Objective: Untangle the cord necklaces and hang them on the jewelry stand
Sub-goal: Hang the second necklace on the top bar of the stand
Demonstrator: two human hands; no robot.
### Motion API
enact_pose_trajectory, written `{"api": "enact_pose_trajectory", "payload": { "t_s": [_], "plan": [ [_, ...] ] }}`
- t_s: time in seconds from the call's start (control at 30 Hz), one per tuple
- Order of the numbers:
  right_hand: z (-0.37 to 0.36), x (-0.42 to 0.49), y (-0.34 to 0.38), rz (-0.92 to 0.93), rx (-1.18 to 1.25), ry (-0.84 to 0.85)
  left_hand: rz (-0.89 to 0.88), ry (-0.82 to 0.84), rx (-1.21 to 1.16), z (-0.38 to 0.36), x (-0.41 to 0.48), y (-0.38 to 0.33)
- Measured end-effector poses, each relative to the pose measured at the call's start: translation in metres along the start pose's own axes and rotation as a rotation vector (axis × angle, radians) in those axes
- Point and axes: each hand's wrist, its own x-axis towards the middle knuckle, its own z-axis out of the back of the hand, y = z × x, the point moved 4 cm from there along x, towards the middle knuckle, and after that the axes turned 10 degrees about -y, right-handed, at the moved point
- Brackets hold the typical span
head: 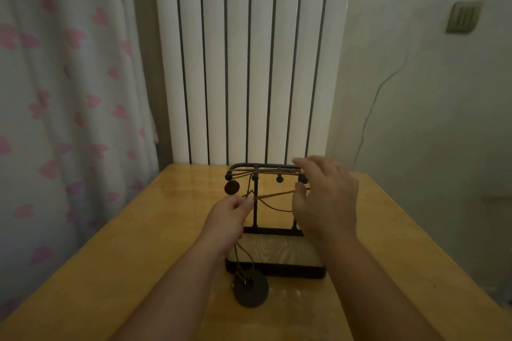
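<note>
Cord necklaces were part hung and part loose at the jewelry stand (pixel 255 213), which stood on the table (pixel 393 232) near its far edge. Judged step: hanging was under way, with one necklace not yet placed.

The stand's base formed a shallow tray (pixel 291 272) with a wood-grain floor. It held nothing except thin cord strands trailing across its front left corner.

The right hand (pixel 329 202) was at the right end of the top bar with fingers extended. Whether it gripped anything could not be told. The left hand (pixel 232 213) pinched a taut cord (pixel 274 194) running across to the right hand.

A large disc pendant (pixel 250 289) lay on the table just in front of the tray, its cord rising to the left hand. A small round pendant (pixel 232 187) hung from the left peg.

The next move probably called for looping the taut cord over a free peg without snagging the hung strands.
</note>
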Motion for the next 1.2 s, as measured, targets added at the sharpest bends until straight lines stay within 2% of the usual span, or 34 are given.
{"api": "enact_pose_trajectory", "payload": {
  "t_s": [0.1,0.2,0.47,0.6,0.77,0.93,1.0,1.07,1.2],
  "plan": [
    [-0.017,0.002,0.006,0.092,-0.111,0.256,0.009,0.021,-0.001,0.002,-0.001,-0.004],
    [-0.027,0.001,0.004,0.113,-0.137,0.368,0.013,0.015,-0.013,0.005,0.0,-0.004],
    [-0.027,-0.002,0.002,0.068,-0.124,0.344,0.152,0.033,-0.293,0.023,0.009,-0.007],
    [-0.027,-0.002,0.003,0.045,-0.113,0.34,0.242,0.043,-0.357,0.03,0.014,-0.007],
    [-0.028,-0.001,0.003,0.038,-0.114,0.346,0.317,-0.066,-0.368,0.043,0.024,-0.007],
    [-0.027,-0.001,0.004,0.033,-0.113,0.36,0.273,-0.171,-0.225,0.054,0.036,-0.02],
    [-0.026,-0.001,0.005,0.03,-0.112,0.364,0.314,-0.209,-0.214,0.06,0.041,-0.023],
    [-0.026,-0.001,0.006,0.026,-0.111,0.367,0.392,-0.184,-0.283,0.062,0.043,-0.028],
    [-0.025,0.001,0.008,0.017,-0.11,0.384,0.544,-0.024,-0.629,0.055,0.034,-0.045]
  ]
}}
